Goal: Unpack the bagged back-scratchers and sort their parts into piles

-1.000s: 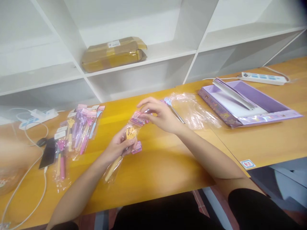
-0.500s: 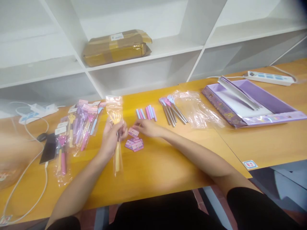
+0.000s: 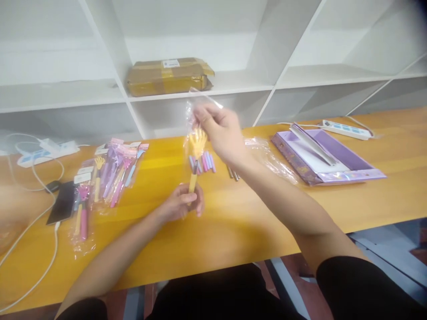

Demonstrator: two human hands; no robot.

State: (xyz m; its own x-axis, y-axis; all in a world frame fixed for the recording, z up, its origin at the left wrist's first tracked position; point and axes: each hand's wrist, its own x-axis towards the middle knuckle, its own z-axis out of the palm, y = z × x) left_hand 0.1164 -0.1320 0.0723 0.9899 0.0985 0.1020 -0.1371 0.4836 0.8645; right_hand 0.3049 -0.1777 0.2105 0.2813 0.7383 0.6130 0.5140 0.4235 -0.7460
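Note:
A yellow hand-shaped back scratcher [image 3: 197, 143] stands nearly upright in a clear plastic bag [image 3: 187, 116]. My left hand [image 3: 184, 201] is closed around its yellow handle, through the bag. Above the claw end, my right hand [image 3: 218, 129] is pinched at the bag's upper part; whether a card is between its fingers is hidden. Behind the scratcher lie short pink and blue handle sleeves [image 3: 208, 162]. Metal rods [image 3: 233, 173] show beside my right forearm, which covers their claw ends. The small printed cards are hidden from view.
Bagged back scratchers [image 3: 115, 173] lie at the left near a black phone [image 3: 62, 203] and white cables. Flat clear bags [image 3: 271, 160] and a purple box [image 3: 328, 155] are at the right. Power strips [image 3: 347, 129] line the back; a taped parcel [image 3: 170, 78] sits on the shelf.
The bagged back scratcher has moved right and up. My left hand has shifted from its claw end to its handle. My right hand has risen from the cards to the bag's upper part.

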